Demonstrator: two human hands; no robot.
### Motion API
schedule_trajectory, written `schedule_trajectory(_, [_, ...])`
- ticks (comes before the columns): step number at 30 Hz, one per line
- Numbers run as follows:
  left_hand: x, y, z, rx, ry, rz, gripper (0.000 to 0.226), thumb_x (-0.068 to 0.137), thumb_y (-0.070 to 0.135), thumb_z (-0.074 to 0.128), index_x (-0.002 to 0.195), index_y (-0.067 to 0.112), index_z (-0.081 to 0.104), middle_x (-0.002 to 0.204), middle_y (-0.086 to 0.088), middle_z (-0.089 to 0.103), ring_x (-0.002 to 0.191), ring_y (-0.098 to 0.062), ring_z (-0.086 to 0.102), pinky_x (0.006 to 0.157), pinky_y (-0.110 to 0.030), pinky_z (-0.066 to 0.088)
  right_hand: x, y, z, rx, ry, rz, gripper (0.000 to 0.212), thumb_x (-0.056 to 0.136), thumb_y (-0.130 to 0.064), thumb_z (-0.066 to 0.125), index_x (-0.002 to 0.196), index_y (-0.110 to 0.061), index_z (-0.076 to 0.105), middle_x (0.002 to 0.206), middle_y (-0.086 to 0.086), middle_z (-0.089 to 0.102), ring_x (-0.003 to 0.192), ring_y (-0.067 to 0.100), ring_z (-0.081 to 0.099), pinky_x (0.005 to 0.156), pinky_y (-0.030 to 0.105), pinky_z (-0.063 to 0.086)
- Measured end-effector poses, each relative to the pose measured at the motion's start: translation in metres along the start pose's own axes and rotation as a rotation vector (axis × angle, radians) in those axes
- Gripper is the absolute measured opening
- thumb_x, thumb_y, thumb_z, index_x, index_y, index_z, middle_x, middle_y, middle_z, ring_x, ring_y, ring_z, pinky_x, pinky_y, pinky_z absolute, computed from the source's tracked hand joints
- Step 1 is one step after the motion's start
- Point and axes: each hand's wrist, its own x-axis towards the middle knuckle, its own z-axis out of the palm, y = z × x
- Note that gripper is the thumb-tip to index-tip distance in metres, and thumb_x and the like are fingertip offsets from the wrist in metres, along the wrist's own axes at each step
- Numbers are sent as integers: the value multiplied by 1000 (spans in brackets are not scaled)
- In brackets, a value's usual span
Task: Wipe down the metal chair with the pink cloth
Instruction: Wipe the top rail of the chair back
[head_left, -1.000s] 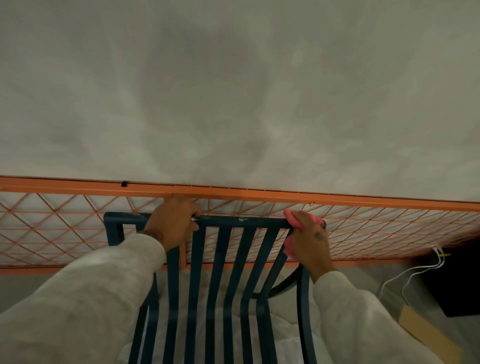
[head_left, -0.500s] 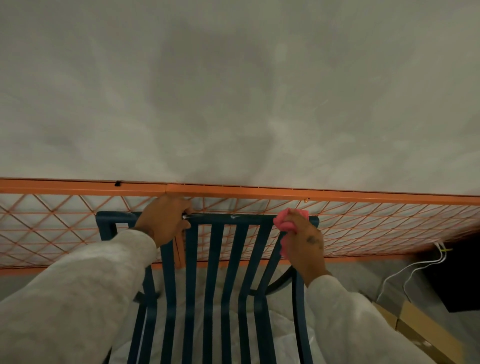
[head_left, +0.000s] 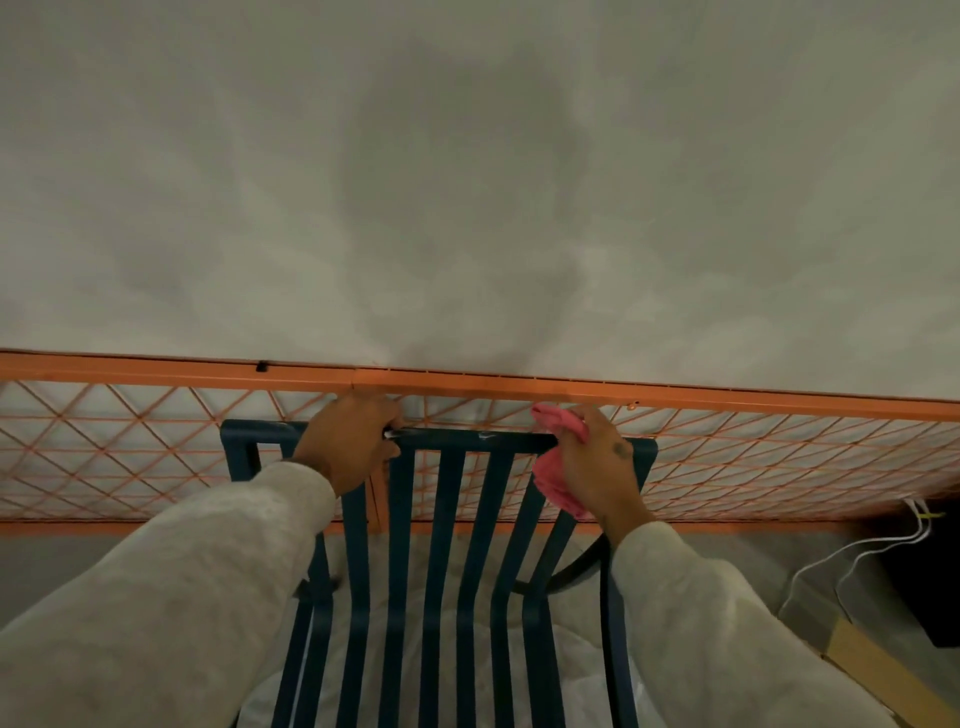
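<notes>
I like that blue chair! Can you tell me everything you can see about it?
The chair looks like dark blue metal, seen from above and behind. Its back has a flat top rail with long narrow slats running down and gaps between them. A curved armrest shows on the right. Something white and crinkly lies on the seat. The left hand grips the top rail; the right hand holds the pink cloth against the rail near its right end.
</notes>
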Motion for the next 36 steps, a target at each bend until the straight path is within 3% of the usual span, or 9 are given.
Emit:
schedule_trajectory(4, [1, 2, -3, 8, -19, 3, 17, 83, 25, 70, 98, 21, 66, 104, -1, 65, 91, -18, 59, 80, -30, 50, -6, -17, 40, -69, -110, -85, 16, 102, -30, 46, 118, -24, 44, 87, -2, 59, 57, 7, 62, 45, 11, 45])
schedule_trajectory(8, [1, 2, -3, 11, -13, 3, 17, 82, 25, 72, 98, 21, 66, 104, -1, 66, 90, -20, 60, 80, -32, 51, -22, -10, 53, -241, -287, -219, 26, 100, -7, 42, 109, -30, 50, 105, -1, 59, 85, 15, 64, 66, 16, 55])
schedule_trajectory(15, [4, 0, -1, -9, -6, 2, 18, 81, 25, 72, 97, 20, 67, 103, 0, 65, 89, -18, 58, 74, -26, 43, -7, 38, -13, -340, -115, -322, 30, 97, 2, 48, 102, -22, 66, 111, -9, 65, 98, 1, 64, 92, 13, 50])
schedule_trajectory(20, [2, 0, 0, -17, -1, -5, 17, 82, 26, 71, 98, 21, 66, 102, 2, 64, 88, -15, 57, 77, -27, 46, -22, 21, 49, -350, -139, -327, 27, 98, -7, 50, 117, -19, 63, 123, -10, 55, 104, 3, 53, 96, 10, 45])
schedule_trajectory(23, [2, 3, -1, -14, 5, -12, 17, 81, 24, 72, 97, 20, 66, 103, 1, 65, 89, -17, 59, 80, -31, 50, -27, -1, 80, -246, -225, -201, 32, 97, -9, 52, 127, -16, 58, 128, -7, 55, 95, 5, 59, 85, 19, 55])
schedule_trajectory(26, [2, 4, -1, -8, -4, -15, 17, 81, 24, 72, 97, 20, 66, 104, 1, 65, 91, -17, 59, 80, -30, 48, -18, 4, 65, -250, -274, -233, 31, 98, -9, 50, 125, -20, 62, 134, -8, 54, 89, 0, 56, 71, 1, 48])
schedule_trajectory(29, [2, 2, 1, -3, 6, -13, 18, 82, 24, 71, 98, 21, 66, 106, 1, 65, 92, -17, 58, 79, -30, 47, -11, 30, 20, -301, -265, -268, 31, 97, -7, 50, 118, -23, 65, 128, -7, 60, 107, 8, 60, 95, 26, 53])
schedule_trajectory(31, [1, 2, 1, 1, 9, -14, 19, 82, 25, 72, 100, 22, 66, 107, 1, 64, 93, -17, 57, 81, -31, 47, -9, 46, -13, -229, -174, -179, 30, 96, -3, 50, 106, -26, 66, 111, -5, 67, 97, 11, 66, 89, 34, 56])
schedule_trajectory(36, [1, 2, 2, 4, 3, -23, 20, 82, 24, 72, 100, 21, 66, 106, 1, 65, 93, -18, 58, 81, -32, 49, -8, 43, -39, 28, 82, 120, 31, 94, -2, 48, 100, -25, 69, 99, -6, 65, 80, 4, 61, 69, 11, 50])
